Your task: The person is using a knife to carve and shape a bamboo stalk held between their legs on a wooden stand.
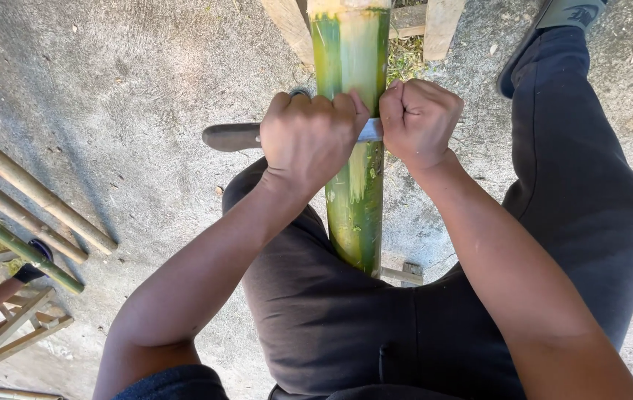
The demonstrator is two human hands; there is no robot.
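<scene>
**Two hands on a blade across bamboo**

The left hand point(309, 137) and right hand point(419, 118) each kept a closed grip on a blade point(231, 136) laid across the green bamboo pole point(353, 207), which ran between the person's knees above the concrete floor point(109, 89).

Bare forearms, both of them, no sleeves down to the wrist, no watch, no bands, no gloves. Left hand point(309, 137) bare, no rings to be seen; right hand point(419, 120) the same, knuckles plain and unadorned. Dark sleeve edge point(172, 384) up near the left upper arm, navy-looking cloth, rolled or short. Dark charcoal trousers point(346, 326), soft loose fabric, creased across the lap, a short seam or pocket slit near the middle. Right trouser leg point(583, 170) in the same dark cloth, running long to the ankle. Grey-green slip-on shoe point(553, 30) at the far end, thick dark sole edge.
</scene>
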